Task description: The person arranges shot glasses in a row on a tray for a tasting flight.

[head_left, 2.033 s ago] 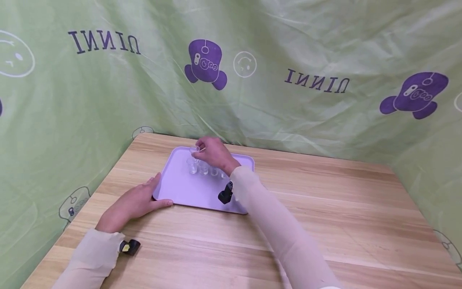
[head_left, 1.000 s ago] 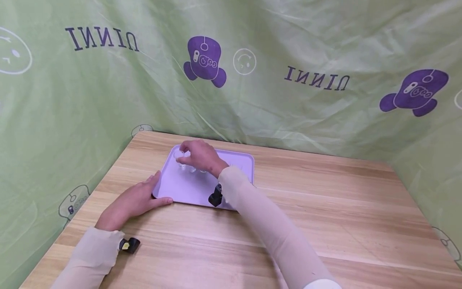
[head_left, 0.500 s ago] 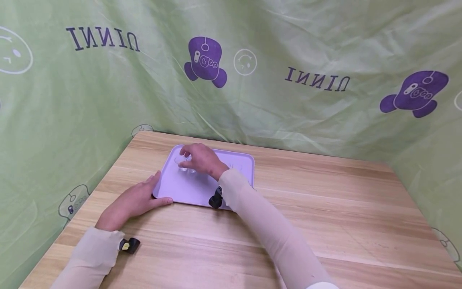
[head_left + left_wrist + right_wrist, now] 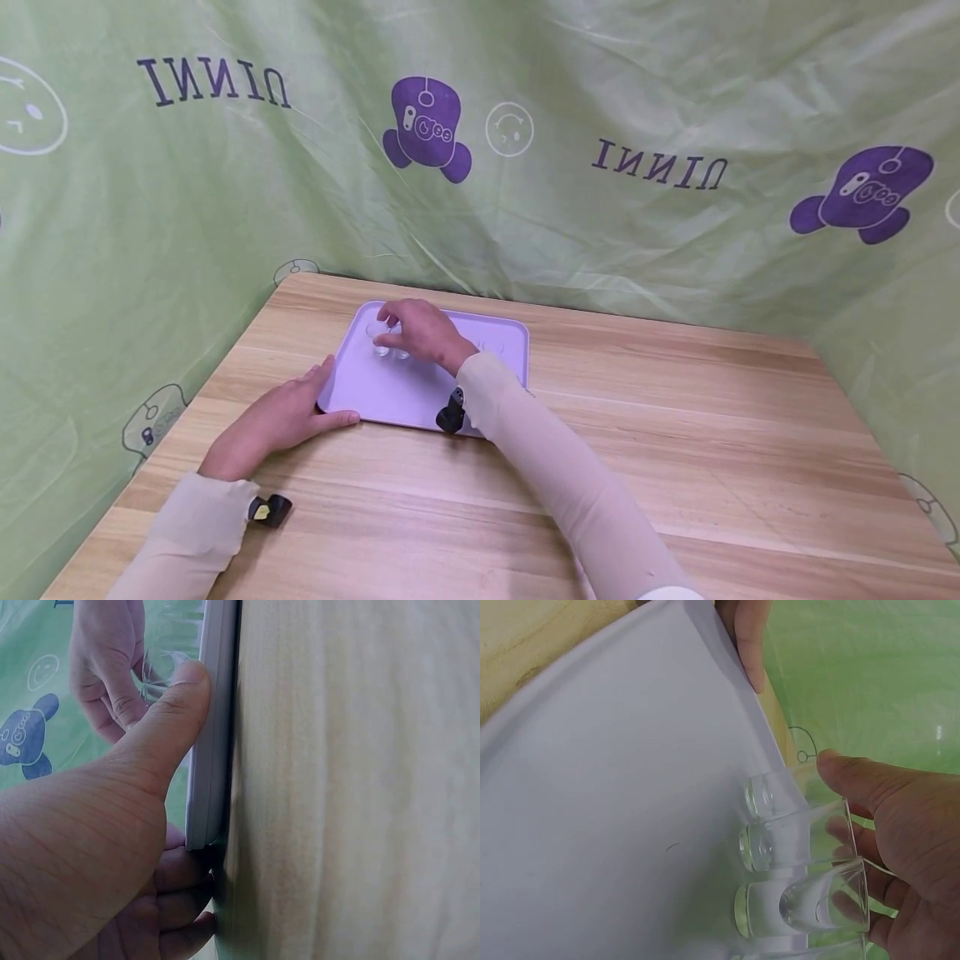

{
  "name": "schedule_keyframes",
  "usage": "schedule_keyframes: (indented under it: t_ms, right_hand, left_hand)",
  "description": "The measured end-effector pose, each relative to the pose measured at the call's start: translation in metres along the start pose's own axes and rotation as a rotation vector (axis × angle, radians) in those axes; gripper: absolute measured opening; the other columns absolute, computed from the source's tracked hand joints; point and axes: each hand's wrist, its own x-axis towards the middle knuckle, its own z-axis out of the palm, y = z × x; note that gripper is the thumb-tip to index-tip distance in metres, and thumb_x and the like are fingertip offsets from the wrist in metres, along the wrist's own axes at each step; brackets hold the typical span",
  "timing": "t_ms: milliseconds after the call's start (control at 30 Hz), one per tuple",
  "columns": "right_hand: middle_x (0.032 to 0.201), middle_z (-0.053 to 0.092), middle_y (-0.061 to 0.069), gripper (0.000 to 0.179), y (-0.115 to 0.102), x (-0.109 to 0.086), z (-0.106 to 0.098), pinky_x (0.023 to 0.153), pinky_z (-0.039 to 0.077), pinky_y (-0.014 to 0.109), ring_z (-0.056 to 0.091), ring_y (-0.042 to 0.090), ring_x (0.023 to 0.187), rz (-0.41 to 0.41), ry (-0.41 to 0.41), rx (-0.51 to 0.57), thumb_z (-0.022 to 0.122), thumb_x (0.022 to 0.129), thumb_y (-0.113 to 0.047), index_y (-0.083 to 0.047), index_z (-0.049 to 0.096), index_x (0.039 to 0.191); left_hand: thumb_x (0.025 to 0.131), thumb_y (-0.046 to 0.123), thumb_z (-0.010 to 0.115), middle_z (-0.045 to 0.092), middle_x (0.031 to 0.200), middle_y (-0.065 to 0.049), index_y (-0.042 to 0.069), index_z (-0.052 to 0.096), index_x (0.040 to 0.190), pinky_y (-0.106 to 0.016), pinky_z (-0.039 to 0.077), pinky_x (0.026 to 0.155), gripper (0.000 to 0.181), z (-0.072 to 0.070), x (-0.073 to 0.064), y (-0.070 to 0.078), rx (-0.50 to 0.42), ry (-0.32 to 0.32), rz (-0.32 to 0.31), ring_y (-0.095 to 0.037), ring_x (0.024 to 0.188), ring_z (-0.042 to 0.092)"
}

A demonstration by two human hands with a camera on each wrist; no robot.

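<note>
A shallow lilac tray (image 4: 390, 396) lies on the table. My left hand (image 4: 281, 417) rests at its near left corner, straight thumb against the front rim and fingers along the left side. My right hand (image 4: 427, 329) reaches over the tray and pinches a clear shot glass (image 4: 381, 350) at the left end of a row. The right wrist view shows the thumb at the upper rim of this end glass (image 4: 761, 796), fingers behind the row. Beside it stand a second glass (image 4: 761, 846) and a third glass (image 4: 765, 909). My hand hides part of the row in the head view.
More glass rims (image 4: 491, 346) show beyond the right wrist, near the tray's right side. The wooden table (image 4: 675, 433) runs back to a green printed curtain (image 4: 570, 225). Each wrist carries a small black camera (image 4: 452, 412).
My right hand has moved left along the row, first holding a raised glass; that glass now stands low at the row's left end, shifted slightly right lately. My left hand stays still.
</note>
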Motion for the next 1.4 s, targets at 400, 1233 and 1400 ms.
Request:
schedule_keyframes:
  t_ms: [400,1233,1400]
  right_hand:
    - [0.116,0.072,0.0,0.039,0.001,0.0,0.001,0.093,0.047,0.025,0.064,0.013,0.108,0.011,-0.005,0.021,0.078,0.095,-0.033,-0.013,0.07,0.127]
    - [0.15,0.052,0.006,0.076,0.008,-0.025,-0.027,0.116,0.034,0.038,0.044,0.022,0.139,-0.002,0.06,-0.07,0.072,0.093,-0.057,-0.016,0.049,0.153]
    - [0.153,0.048,0.005,0.074,0.013,-0.037,-0.036,0.118,0.031,0.037,0.04,0.021,0.142,-0.006,0.065,-0.082,0.068,0.095,-0.058,-0.017,0.048,0.154]
  left_hand:
    - [0.09,0.068,0.066,0.036,0.147,-0.045,-0.018,0.022,0.154,-0.064,0.038,0.108,0.116,0.0,-0.001,0.002,0.001,0.009,0.009,-0.057,0.134,0.043]
    - [0.092,0.069,0.064,0.032,0.151,-0.044,-0.017,0.021,0.155,-0.066,0.036,0.109,0.115,0.002,0.001,0.002,-0.001,0.0,0.013,-0.058,0.136,0.039]
    - [0.091,0.071,0.063,0.033,0.152,-0.042,-0.017,0.021,0.155,-0.064,0.036,0.11,0.116,0.0,0.0,0.002,0.011,-0.009,0.011,-0.056,0.138,0.039]
